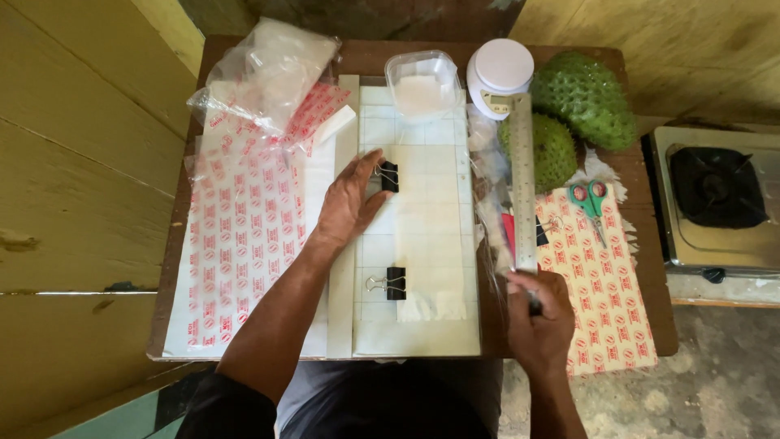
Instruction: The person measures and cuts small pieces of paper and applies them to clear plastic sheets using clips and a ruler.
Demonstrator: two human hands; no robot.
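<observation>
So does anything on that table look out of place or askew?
Mostly tidy. The printed plastic sheet on the right hangs over the table's front edge, and two green soursops sit among the wrapping supplies, next to a small scale.

arms: 2, bare below elbow | left sleeve: dark, short | lap: grey-blue cloth

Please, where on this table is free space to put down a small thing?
Bare grid mat lies below the lower binder clip, near the table's front edge. The right side is crowded: ruler, scissors, green fruits. Printed bags cover the left.
</observation>
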